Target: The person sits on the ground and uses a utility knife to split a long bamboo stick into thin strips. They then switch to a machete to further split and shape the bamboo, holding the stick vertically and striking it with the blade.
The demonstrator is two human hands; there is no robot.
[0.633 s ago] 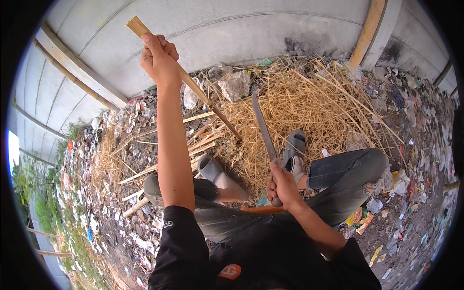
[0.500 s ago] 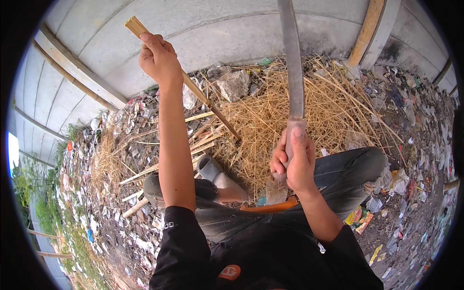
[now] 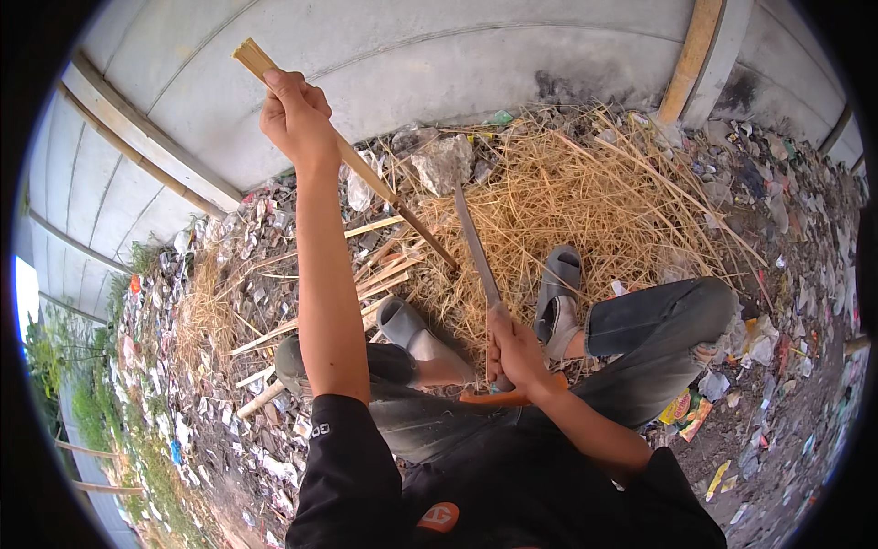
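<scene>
The left hand point(image 3: 302, 123) is raised, its fingers wrapped around a long wooden stick point(image 3: 370, 175) that slants down rightward to a dark lower end; whether that end touches the ground is hard to tell. Pale split strips point(image 3: 375, 226) lie beneath it. Farther right, a machete point(image 3: 475, 242) points up toward a grey rock point(image 3: 444, 165), its handle gripped in the fingers of the right hand point(image 3: 521, 355). Dry straw-like shavings point(image 3: 594, 192) spread beyond the blade, before the concrete wall point(image 3: 439, 78).
</scene>
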